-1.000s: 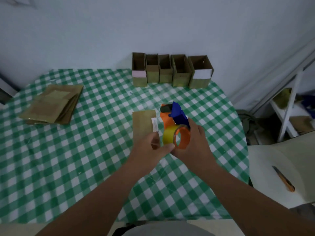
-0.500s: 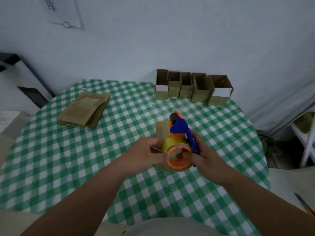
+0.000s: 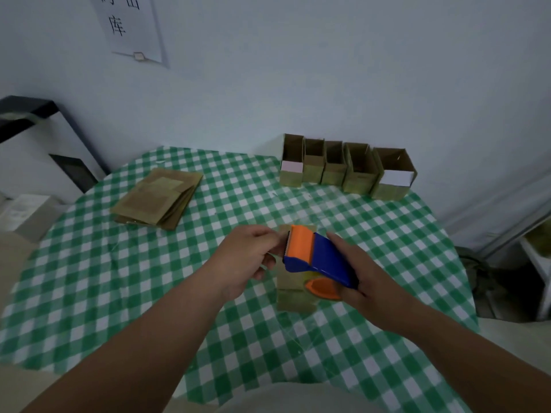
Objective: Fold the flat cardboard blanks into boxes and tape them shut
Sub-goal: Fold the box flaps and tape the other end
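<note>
Pale wall with a posted paper sheet (image 3: 131, 25); round table (image 3: 89, 293) under green-and-white check cloth.

Far left: stack of flat cardboard blanks (image 3: 156, 201), unfolded, lying level.

Centre left: left hand (image 3: 244, 263), fingers (image 3: 262, 234) curled at the dispenser's toothed edge — apparently pinching the tape end, though the tape itself cannot be made out.

Centre: one folded blank (image 3: 293, 296) on the table beneath both hands, long axis running away from the person.

Centre right: tape dispenser (image 3: 319, 257), blue and orange, held above that blank; long axis slants from near right to far left, cutter end toward the left hand. Right hand (image 3: 369, 281) grips it, fingers wrapped round the roll.

Back right: row of five erected boxes (image 3: 346, 168) against the wall, tops open.

Step judged: drawing tape free. Next — lay the strip on the blank's seam and tear it against the teeth
</note>
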